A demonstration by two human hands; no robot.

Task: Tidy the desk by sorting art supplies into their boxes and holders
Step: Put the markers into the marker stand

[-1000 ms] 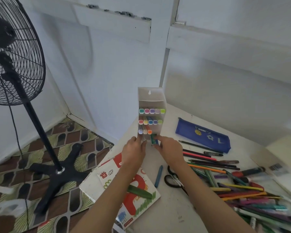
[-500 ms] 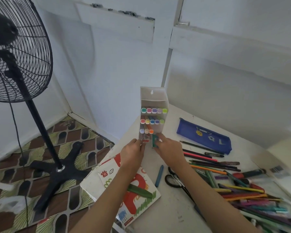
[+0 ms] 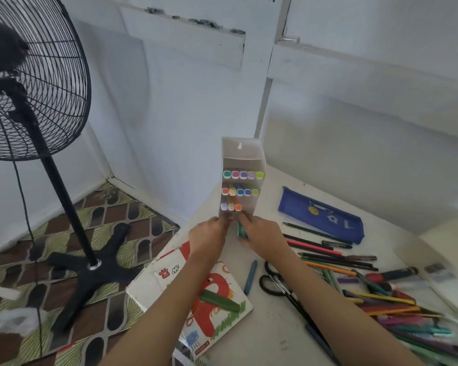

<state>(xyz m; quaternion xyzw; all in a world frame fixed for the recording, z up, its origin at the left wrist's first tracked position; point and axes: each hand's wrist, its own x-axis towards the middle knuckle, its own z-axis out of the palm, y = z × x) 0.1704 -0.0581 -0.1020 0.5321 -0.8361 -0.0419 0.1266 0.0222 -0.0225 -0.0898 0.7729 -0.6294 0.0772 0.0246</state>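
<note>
A clear plastic marker box (image 3: 242,157) stands upright at the desk's far left corner, with rows of coloured marker caps showing. My left hand (image 3: 208,237) grips its lower left corner. My right hand (image 3: 259,235) pinches a teal marker (image 3: 242,231) just below the box's bottom row, right of the orange cap (image 3: 238,207). A heap of pens and pencils (image 3: 381,294) lies on the white desk (image 3: 270,326) to the right.
A blue pencil case (image 3: 321,215) lies behind the pens. Black scissors (image 3: 271,282) and a blue crayon (image 3: 250,277) sit near my right forearm. A picture book (image 3: 209,294) carries a green marker (image 3: 218,301). A standing fan (image 3: 32,83) is on the left.
The teal marker in my right hand has come down and away from the box's bottom row. My left hand has stayed on the box. The head view shifted slightly left.
</note>
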